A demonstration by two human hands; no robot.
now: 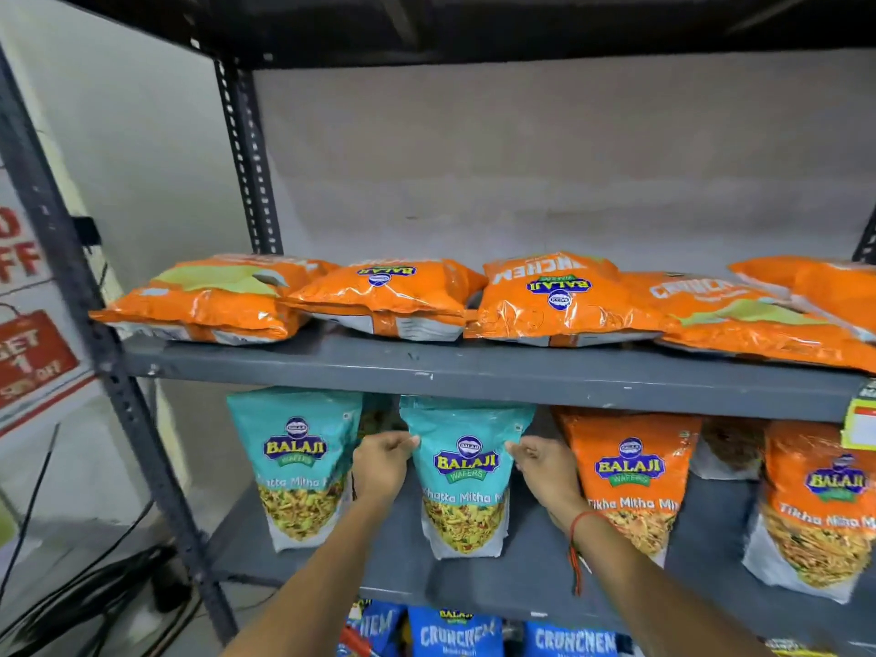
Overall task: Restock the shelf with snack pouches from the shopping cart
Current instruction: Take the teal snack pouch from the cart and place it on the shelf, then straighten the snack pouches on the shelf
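A teal Balaji snack pouch (467,481) stands upright on the middle shelf (535,580). My left hand (381,462) pinches its left edge near the top and my right hand (545,467) pinches its right edge. A second teal pouch (298,462) stands to its left. To the right stand two orange pouches (630,476) (815,509). The shopping cart is out of view.
Several orange pouches (384,296) lie flat on the upper shelf (474,367). Blue Crunchem bags (455,633) fill the shelf below. A metal rack post (118,372) stands at the left, with cables (85,590) on the floor and a sale sign (28,353) on the wall.
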